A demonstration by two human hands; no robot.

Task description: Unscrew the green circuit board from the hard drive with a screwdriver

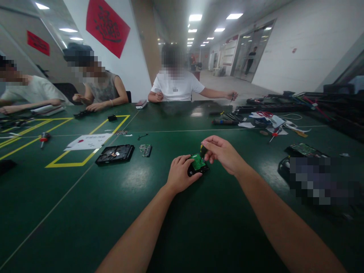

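Note:
A small black hard drive with a green circuit board [197,163] on top lies on the dark green table [182,212] in front of me. My left hand [179,175] clasps the drive's near left side, fingers curled over it. My right hand [222,152] pinches a small screwdriver [203,151] with a dark handle, held upright with its tip on the green board.
An opened black drive [115,154] and a loose circuit board [145,150] lie to the left, beside white paper [89,141] inside yellow tape lines. Tools and parts [264,121] clutter the far right. Three people sit at the table's far side.

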